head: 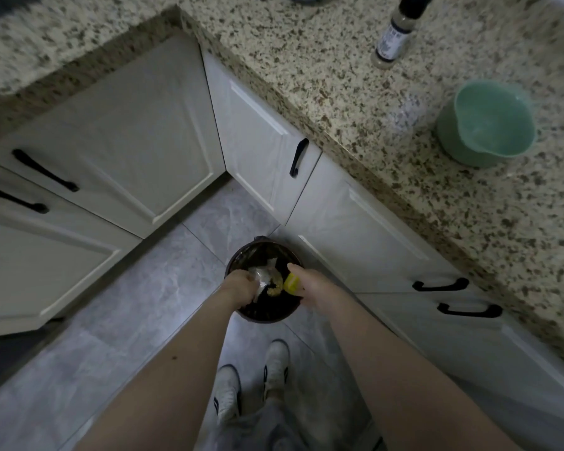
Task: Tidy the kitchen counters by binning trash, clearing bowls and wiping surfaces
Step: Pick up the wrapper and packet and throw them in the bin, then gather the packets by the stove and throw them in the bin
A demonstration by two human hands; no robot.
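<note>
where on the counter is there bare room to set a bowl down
Bare granite lies between the pepper bottle and the counter's front edge, and right of the green bowl toward the near end. The bin is crowded by both hands.

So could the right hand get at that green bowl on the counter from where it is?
Probably yes, once freed. The right hand holds something yellow over the bin; the green bowl sits uncovered on the counter on that same side, with nothing between.

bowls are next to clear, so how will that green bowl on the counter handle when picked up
The green bowl looks like thin plastic, so probably light and not fragile. It seems empty, so little should spill. Its smooth, flared wall may be a bit slippery; gripping the rim seems safest.
</note>
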